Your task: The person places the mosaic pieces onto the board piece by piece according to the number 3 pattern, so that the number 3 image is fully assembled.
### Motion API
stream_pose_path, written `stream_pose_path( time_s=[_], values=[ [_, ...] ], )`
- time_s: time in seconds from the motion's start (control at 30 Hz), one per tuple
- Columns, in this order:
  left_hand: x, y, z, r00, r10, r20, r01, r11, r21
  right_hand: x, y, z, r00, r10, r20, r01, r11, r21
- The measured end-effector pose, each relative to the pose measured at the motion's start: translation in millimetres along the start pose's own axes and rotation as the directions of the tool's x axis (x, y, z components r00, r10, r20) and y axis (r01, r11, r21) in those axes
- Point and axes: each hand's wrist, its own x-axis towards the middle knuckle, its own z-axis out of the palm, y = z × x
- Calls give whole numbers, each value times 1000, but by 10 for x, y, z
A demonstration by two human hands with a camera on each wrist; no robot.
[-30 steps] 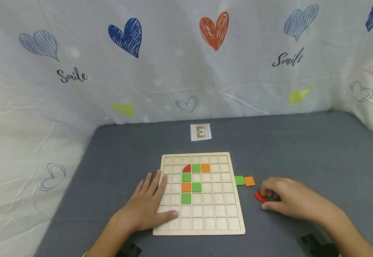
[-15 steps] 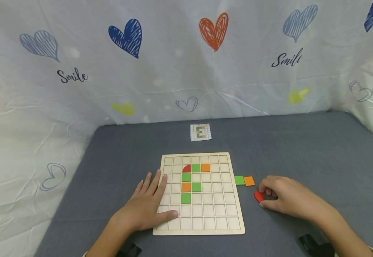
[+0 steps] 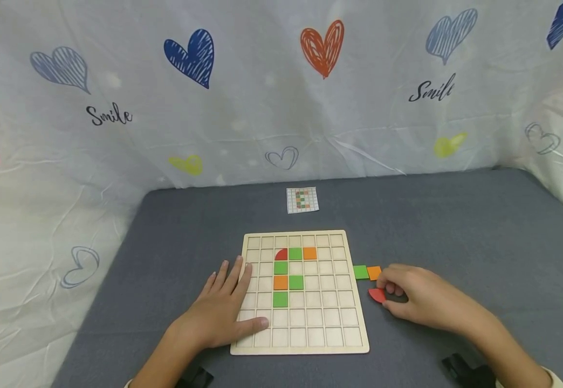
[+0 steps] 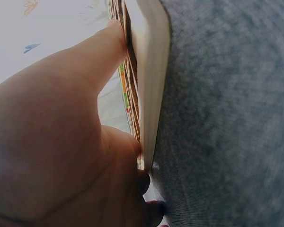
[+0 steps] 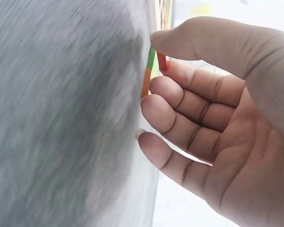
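Observation:
A red quarter-round tile [image 3: 376,295] is pinched between the thumb and forefinger of my right hand [image 3: 417,293], just right of the wooden grid board [image 3: 330,319]. In the right wrist view the red tile [image 5: 162,61] shows at the fingertips, apart from the table. My left hand [image 3: 218,315] rests with spread, straight fingers over the board's left edge, thumb on the lower left squares. Set in the board are another red quarter-round tile [image 3: 282,254], several green tiles such as one green tile [image 3: 280,299], and two orange tiles, one being the upper orange tile [image 3: 309,253].
A loose green tile [image 3: 361,272] and a loose orange tile [image 3: 374,273] lie side by side against the board's right edge. Behind the board lies a small printed pattern card [image 3: 303,200]. A white curtain [image 3: 242,108] with hearts hangs behind the grey table [image 3: 204,226].
My right hand has lifted the red quarter-round tile off the table and moved left with it toward the board. The left hand has stayed in place.

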Motion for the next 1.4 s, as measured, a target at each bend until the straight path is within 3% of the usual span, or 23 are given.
stream_pose_path(
  time_s=[0.2,0.53,0.8,1.03,1.4],
  values=[
    [1,0,-3,1000,1,-2,-1,1000,-10,136,-181,47,999,-43,28,42,997,64],
    [13,1,14,1000,3,2,-3,1000,-5,363,-427,154,989,-132,62,131,991,20],
    [19,0,14,1000,-1,-2,1,1000,-5,522,-589,249,978,-187,92,183,982,48],
    [18,4,-3,1000,-4,3,4,1000,4,628,-703,329,972,-180,153,174,983,52],
    [13,5,4,1000,2,-7,-2,1000,2,790,-883,434,966,-196,170,194,981,25]
  ],
)
